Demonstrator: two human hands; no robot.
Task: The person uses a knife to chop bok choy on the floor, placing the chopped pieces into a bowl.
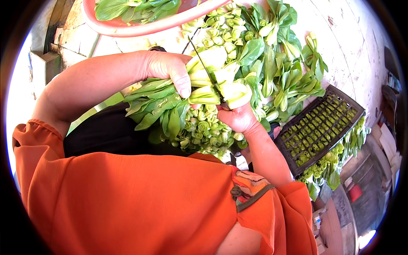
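Observation:
My left hand [170, 71] grips a bunch of bok choy [159, 102], its leaves hanging to the left below the thumb. In my right hand [237, 118] is the handle of a knife, wrapped by the fingers. The dark, narrow knife blade [204, 65] slants up and left across the pale stems. To the right of the blade, close above my right thumb, is a thick pale stem base [235, 94]. Whether the blade has passed through the stems cannot be told. Under both hands lies a heap of cut bok choy bases [207, 126].
A pink basin [127, 31] with leafy greens [140, 9] stands at the top left. More bok choy bases [223, 28] and whole bok choy plants [271, 60] cover the floor ahead. On the right, a dark plastic crate [322, 127] shows greens through its slats.

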